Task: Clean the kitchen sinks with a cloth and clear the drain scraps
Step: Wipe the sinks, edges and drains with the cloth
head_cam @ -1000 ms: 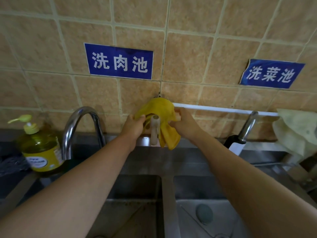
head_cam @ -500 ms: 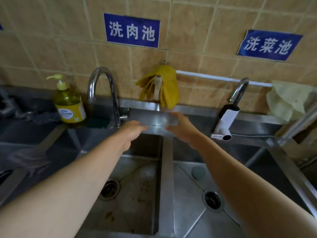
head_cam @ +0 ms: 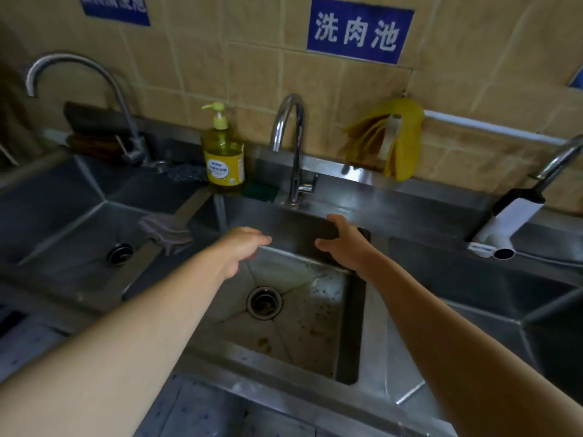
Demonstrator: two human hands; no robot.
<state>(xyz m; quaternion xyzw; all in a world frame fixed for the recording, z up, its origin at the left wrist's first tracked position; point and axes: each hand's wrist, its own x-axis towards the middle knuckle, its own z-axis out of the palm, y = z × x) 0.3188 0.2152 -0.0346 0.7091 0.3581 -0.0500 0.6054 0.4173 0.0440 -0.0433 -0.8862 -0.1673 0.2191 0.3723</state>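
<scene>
The middle steel sink [head_cam: 303,329] has brown stains on its floor and scraps in its round drain [head_cam: 264,303]. Above it, my left hand [head_cam: 243,247] and my right hand [head_cam: 342,244] hover with relaxed fingers and hold nothing. A yellow cloth [head_cam: 402,143] hangs on a white peg on the tiled wall, behind and right of my right hand. A grey cloth [head_cam: 167,231] lies draped over the divider to the left sink [head_cam: 63,234], left of my left hand.
A chrome faucet [head_cam: 291,146] rises behind the middle sink, with a yellow soap bottle [head_cam: 223,159] and a green sponge [head_cam: 260,190] beside it. Another faucet [head_cam: 79,89] serves the left sink. At the right a faucet with a white attachment [head_cam: 508,222] hangs over the right sink.
Both hands let go of the yellow cloth hanging on the wall peg and dropped down over the middle sink. My view swung left and downward, bringing the left sink into sight.
</scene>
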